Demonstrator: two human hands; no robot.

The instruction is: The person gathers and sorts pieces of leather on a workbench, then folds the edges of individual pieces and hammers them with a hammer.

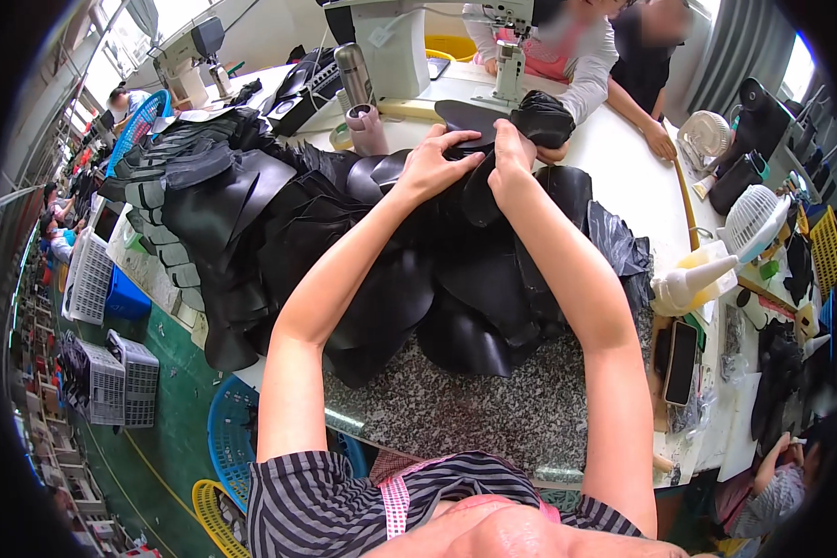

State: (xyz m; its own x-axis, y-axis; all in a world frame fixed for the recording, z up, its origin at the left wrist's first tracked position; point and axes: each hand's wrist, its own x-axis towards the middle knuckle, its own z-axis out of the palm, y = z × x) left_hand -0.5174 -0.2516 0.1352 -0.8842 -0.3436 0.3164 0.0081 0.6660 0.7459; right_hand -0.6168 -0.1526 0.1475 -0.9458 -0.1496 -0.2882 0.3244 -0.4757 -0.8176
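Both my arms reach far out over a heap of curved black leather pieces [381,302]. At its far side my left hand [437,166] is closed round the near left edge of some dark leather pieces [472,118], thumb and fingers pinching. My right hand [511,160] presses against their right side, its fingers together and partly hidden. Just beyond, to the right, sits a bundle of folded black pieces [542,115], with a co-worker's hand [553,153] beside it.
Behind the heap stand a sewing machine [391,46], a steel flask [353,73] and a pink cup [366,128]. To the right are a glue bottle [693,284], a phone [683,363] and a white fan [756,223]. A speckled stone slab [456,409] lies before me; blue basket [228,432] lower left.
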